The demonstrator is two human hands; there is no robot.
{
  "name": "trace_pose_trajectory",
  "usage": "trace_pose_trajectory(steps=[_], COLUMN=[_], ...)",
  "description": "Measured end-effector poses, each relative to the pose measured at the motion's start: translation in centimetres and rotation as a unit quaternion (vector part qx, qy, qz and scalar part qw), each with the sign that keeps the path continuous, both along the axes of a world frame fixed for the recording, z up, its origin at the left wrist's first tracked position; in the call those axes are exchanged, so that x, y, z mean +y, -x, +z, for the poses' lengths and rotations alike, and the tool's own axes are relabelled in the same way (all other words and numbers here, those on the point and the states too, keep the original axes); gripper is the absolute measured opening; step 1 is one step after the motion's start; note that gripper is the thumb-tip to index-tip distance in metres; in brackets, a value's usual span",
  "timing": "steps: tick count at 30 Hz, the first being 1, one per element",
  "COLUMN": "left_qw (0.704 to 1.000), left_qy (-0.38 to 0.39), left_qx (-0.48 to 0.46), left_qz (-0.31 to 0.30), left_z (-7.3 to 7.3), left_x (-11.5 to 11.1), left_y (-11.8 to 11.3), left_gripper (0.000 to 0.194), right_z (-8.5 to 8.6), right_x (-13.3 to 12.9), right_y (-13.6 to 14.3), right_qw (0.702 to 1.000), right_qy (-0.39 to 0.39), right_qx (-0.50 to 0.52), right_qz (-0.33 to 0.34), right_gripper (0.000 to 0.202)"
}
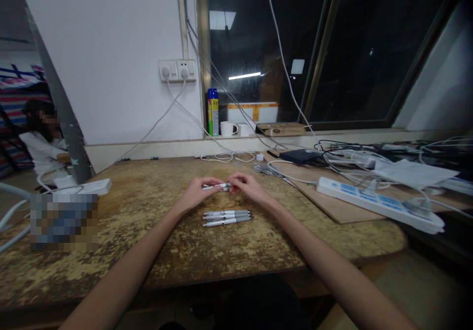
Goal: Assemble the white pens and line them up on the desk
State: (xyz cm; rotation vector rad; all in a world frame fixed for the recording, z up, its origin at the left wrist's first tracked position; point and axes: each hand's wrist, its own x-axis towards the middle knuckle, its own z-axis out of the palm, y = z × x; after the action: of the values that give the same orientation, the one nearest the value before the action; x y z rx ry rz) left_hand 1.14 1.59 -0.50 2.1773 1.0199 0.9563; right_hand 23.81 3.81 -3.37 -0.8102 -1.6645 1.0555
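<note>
You had a white pen [214, 187] up between your two hands, at 12 o'clock from the row of pens [226, 221] lying on the worn table [177, 261]. Your left hand [197, 191] pinched the pale body at its 9 o'clock end, and your right hand [249, 186] had its fingertips closed round the other end, toward 3 o'clock; neither was free. The pen in your grip looked to be partway through its handling, since both hands were occupied with it and it was not yet laid down with the others. Your fingers hid much of its right end, so you could not tell whether it was whole or in parts. The row held at least three pens, side by side and close together, grey grips turned toward 3 o'clock; the exact count was hard to read. They looked outwardly whole and neatly placed, but whether they were finished or waiting their turn did not show. At the least, the held pen was left to complete. Farther off toward 3 o'clock, the power strip [354, 197] lay partly over a brown board [332, 213], well apart from your work.
</note>
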Motion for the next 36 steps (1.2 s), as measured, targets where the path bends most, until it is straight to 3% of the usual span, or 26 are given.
trace_pose_trajectory(steps=[36], left_qw=[1.0], left_qy=[-0.001], left_qx=[0.002], left_qz=[0.001], left_z=[-0.13], left_x=[0.13], left_y=[0.08], left_gripper=[0.035], right_z=[0.39], right_x=[-0.28], right_y=[0.06], right_qw=[0.999], right_qy=[-0.012], right_qx=[-0.031], right_qz=[0.008], right_gripper=[0.022])
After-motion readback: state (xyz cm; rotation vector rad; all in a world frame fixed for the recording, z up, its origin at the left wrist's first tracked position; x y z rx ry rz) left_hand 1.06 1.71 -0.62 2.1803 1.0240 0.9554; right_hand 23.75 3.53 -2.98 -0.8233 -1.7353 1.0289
